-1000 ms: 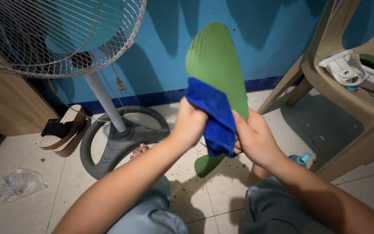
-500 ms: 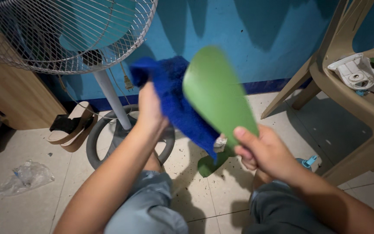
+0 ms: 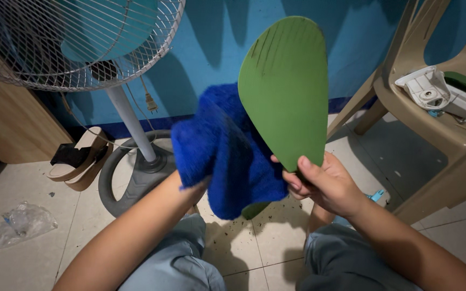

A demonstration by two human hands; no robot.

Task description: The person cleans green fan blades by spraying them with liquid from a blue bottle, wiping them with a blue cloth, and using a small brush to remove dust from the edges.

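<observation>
Right hand (image 3: 324,186) pinches the green fan blade (image 3: 287,89) at its narrow base, blade upright at frame centre-top. Left hand (image 3: 198,180) is buried in the blue cloth (image 3: 225,153) – gripping it against the blade's left edge. Pedestal fan (image 3: 76,43) upper left, beige plastic chair (image 3: 432,124) right.

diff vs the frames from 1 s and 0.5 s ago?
The blue cloth came off the green fan blade: a second ago the left hand pressed it around the blade's lower part; now it hangs bunched over that hand, beside the blade. The right hand still grips the blade's base; the blade stands upright again.
</observation>
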